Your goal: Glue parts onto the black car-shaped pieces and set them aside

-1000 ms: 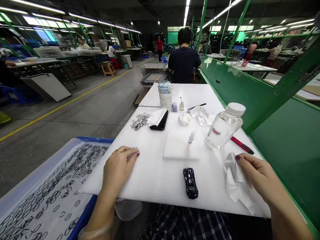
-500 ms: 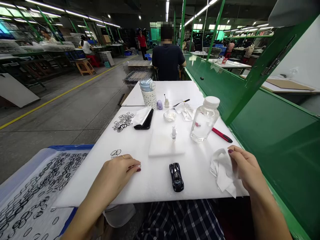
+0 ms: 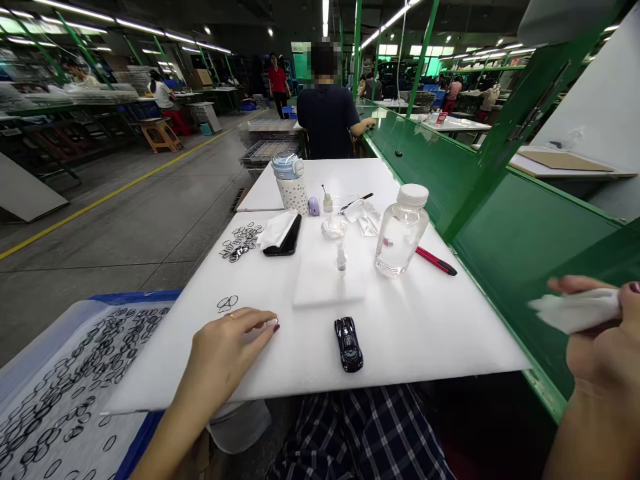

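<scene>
My left hand (image 3: 227, 350) rests palm down on the white foam board (image 3: 400, 333), fingertips pressed together on a small ring I can barely see. A few black rings (image 3: 227, 303) lie just beyond it. My right hand (image 3: 600, 333) is raised off the board at the far right, close to the camera, fingers pinched on a white cloth (image 3: 575, 310). A small black toy car (image 3: 349, 343) lies between the hands near the board's front edge.
A clear bottle (image 3: 400, 230), a red pen (image 3: 435, 261), a small dropper vial (image 3: 341, 257) on a white pad, a phone (image 3: 285, 243), a pile of rings (image 3: 240, 241) and a cup (image 3: 290, 183) stand farther back. A blue tray (image 3: 65, 393) of several rings sits at left. A person sits ahead.
My right hand lifted the white cloth off the board and moved right and toward the camera. The left hand stayed nearly in place on the board.
</scene>
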The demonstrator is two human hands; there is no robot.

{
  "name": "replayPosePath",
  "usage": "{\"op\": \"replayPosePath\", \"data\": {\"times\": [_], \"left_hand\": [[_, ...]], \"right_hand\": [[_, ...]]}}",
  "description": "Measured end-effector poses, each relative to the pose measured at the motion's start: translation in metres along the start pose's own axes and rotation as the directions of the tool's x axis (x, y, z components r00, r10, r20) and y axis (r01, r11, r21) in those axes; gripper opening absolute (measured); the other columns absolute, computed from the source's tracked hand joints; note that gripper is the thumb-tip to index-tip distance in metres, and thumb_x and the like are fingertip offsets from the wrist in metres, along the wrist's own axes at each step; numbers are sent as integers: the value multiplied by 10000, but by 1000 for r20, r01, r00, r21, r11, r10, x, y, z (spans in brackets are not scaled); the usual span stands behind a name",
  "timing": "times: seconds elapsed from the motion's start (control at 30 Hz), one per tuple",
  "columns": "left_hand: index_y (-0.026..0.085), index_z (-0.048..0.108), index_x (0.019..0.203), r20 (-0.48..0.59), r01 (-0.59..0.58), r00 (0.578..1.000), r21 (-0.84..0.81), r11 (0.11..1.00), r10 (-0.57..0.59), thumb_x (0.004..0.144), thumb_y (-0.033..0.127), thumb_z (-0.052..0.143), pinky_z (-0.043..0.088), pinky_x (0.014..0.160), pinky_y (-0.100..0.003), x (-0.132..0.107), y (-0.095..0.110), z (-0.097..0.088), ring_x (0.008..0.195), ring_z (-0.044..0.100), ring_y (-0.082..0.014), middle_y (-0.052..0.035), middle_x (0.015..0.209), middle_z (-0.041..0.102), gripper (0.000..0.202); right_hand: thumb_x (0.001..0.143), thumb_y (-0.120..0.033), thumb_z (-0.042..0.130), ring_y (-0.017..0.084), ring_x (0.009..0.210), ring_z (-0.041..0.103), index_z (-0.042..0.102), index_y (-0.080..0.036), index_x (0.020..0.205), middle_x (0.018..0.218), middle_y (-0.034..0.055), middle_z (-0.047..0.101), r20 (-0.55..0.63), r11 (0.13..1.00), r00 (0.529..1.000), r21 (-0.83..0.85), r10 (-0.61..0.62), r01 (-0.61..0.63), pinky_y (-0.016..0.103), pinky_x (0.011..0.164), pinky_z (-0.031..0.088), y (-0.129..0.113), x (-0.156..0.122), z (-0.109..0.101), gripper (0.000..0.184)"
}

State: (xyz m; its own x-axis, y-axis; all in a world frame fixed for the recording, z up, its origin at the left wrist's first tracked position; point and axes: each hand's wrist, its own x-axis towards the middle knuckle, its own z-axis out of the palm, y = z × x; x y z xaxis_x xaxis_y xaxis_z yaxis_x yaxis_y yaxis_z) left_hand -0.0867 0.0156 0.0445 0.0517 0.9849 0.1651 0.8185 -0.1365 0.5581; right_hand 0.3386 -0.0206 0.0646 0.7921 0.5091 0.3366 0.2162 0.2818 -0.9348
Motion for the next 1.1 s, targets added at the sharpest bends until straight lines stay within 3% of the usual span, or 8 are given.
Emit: {"op": "replayPosePath", "data": {"times": [0.07,0.17,0.33,0.43,0.57,0.73,0.9,1.1], "left_hand": [[253,769,860,-58,126,987,-321,939,-152,698,413,764,517,782,-353,-7,13,11,809,673,-238,-30,899,752,228],[239,765,834,177,264,958,-851,454,-226,659,350,841,554,777,-270,-18,44,37,811,688,-178,-19,847,755,221],[228,763,878,392,389,920,-895,-219,31,744,280,811,547,719,-148,-28,80,73,768,685,-87,4,846,737,151],[207,763,901,391,391,919,-878,-276,55,780,234,784,551,732,-139,-30,78,76,775,695,-86,-5,844,743,126],[199,769,891,394,399,916,-867,-298,81,777,226,787,551,730,-131,-31,74,74,767,704,-88,-14,843,757,118],[175,773,821,397,379,918,-871,-313,7,678,223,859,549,681,-123,-31,78,75,701,680,-75,-1,756,745,173],[165,774,776,399,371,916,-876,-309,-31,643,207,878,531,642,-105,-32,81,76,651,662,-59,0,713,741,174],[163,761,719,399,378,917,-877,-297,-10,638,196,880,528,632,-127,-31,84,76,629,661,-71,-6,678,732,147]], "right_hand": [[833,-349,663,143,470,376,460,-250,613,503,-30,379,132,979,989,183,70,-94,369,529,378,-5,-19,12,315],[871,-433,630,98,449,316,449,-202,599,488,-43,352,410,965,895,112,174,-239,283,454,246,1,-58,38,400],[887,-532,562,95,506,315,436,-180,603,551,-28,383,764,951,590,-97,261,-295,257,469,230,4,-108,63,469],[870,-455,625,83,497,295,494,-182,683,558,-47,369,826,966,517,-123,226,-226,237,453,234,-6,-122,69,355],[880,-247,639,89,519,454,620,-191,800,616,-25,544,784,990,606,78,-134,119,218,472,359,-16,-136,83,100],[867,-77,593,141,691,602,660,-151,1016,833,77,635,668,788,479,280,-570,549,243,568,499,-18,-151,100,180],[841,-82,593,125,624,502,647,-134,1039,843,75,580,687,655,321,296,-652,696,262,502,441,-21,-142,94,211],[854,-98,607,114,640,484,649,-129,1011,884,79,576,706,628,303,253,-640,736,262,526,428,-30,-135,95,166]]}}
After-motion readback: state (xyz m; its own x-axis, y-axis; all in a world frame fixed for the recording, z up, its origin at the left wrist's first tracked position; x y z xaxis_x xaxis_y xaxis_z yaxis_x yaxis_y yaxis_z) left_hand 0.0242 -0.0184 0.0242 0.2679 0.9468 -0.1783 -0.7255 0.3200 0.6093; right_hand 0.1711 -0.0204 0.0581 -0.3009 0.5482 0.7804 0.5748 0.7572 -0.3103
